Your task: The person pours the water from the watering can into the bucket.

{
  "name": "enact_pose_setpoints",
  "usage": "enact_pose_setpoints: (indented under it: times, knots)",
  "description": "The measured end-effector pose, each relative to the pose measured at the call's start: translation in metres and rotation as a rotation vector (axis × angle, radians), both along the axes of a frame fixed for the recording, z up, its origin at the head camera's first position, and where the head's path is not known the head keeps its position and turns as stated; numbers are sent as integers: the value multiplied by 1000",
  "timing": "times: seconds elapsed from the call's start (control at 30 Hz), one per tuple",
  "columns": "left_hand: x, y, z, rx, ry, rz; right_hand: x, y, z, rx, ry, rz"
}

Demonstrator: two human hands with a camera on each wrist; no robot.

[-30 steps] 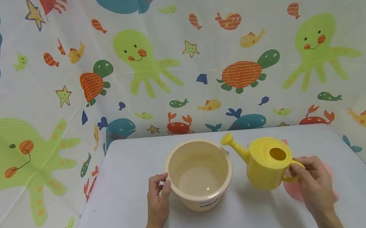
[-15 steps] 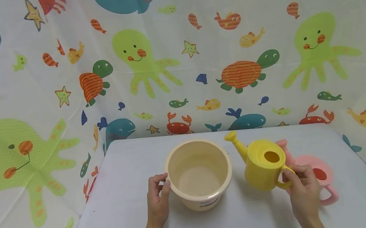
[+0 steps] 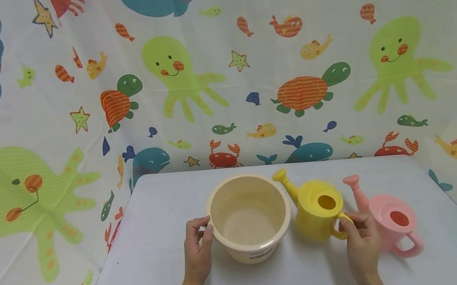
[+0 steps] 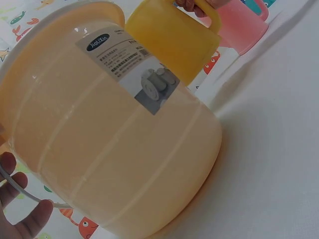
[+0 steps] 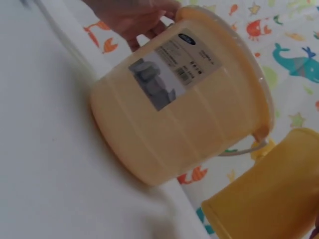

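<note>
A cream plastic bucket stands upright on the table, and a product label shows on its side in the left wrist view. My left hand is at the bucket's left rim, with thumb and fingers holding the thin bail handle. On the other side, my right hand grips a yellow watering can by its loop handle. The can is held beside the bucket, its spout pointing back and left, the spout head near the bucket's right rim.
A pink watering can stands on the white table to the right, just beyond my right hand. Behind and to the left hangs a curtain printed with sea animals.
My right hand has carried the yellow watering can left and slightly lower, toward the bucket, uncovering the pink can. The left hand and bucket have stayed in place.
</note>
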State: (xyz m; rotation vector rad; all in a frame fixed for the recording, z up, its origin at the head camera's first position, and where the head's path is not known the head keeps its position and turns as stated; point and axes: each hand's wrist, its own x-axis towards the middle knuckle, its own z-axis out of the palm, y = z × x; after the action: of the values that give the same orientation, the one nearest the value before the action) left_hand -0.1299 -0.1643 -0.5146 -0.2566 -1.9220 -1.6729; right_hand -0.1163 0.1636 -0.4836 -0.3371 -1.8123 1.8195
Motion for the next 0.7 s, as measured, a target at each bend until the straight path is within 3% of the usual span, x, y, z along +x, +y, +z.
enact_pose_setpoints:
  times: [0.27, 0.7]
  knots:
    - [-1, -2, -1, -12, 26, -8, -4, -3, -10, -93, 88, 19]
    - [0, -1, 1, -10, 21, -13, -12, 0, -31, -117, 142, 20]
